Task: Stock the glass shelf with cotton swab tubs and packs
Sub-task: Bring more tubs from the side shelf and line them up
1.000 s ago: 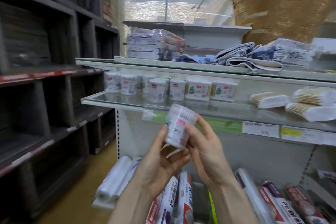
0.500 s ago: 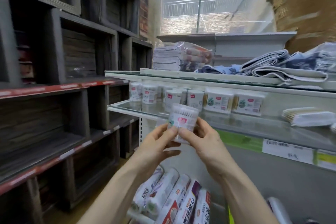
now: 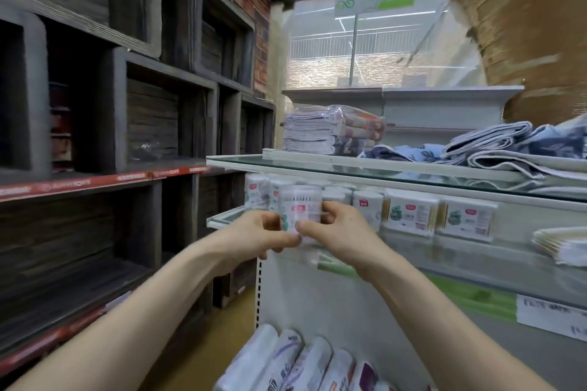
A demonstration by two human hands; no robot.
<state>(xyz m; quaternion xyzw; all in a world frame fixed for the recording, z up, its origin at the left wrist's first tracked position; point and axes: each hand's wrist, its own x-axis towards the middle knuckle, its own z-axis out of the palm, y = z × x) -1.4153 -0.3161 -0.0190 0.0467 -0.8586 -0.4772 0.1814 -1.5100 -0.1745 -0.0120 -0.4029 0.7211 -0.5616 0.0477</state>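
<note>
A clear round cotton swab tub (image 3: 299,206) with a red label is upright between both hands, at the front left end of the glass shelf (image 3: 222,220). My left hand (image 3: 257,232) grips its left side and my right hand (image 3: 338,232) its right side and base. Behind it stand several similar round tubs (image 3: 257,194). Further right on the same shelf are two rectangular swab boxes (image 3: 409,212) and a flat swab pack (image 3: 560,243). The tub's base is hidden by my fingers, so contact with the shelf cannot be told.
A glass shelf above (image 3: 349,165) carries a wrapped towel stack (image 3: 330,130) and folded blue cloths (image 3: 495,146). Dark wooden shelving (image 3: 95,136) fills the left. Rolled plastic packs (image 3: 295,362) lie below. Price labels (image 3: 549,316) line the shelf front.
Both hands have carried the tub up and forward from chest height to the shelf's front left end. The tub has gone from tilted to upright, and my view has swung left.
</note>
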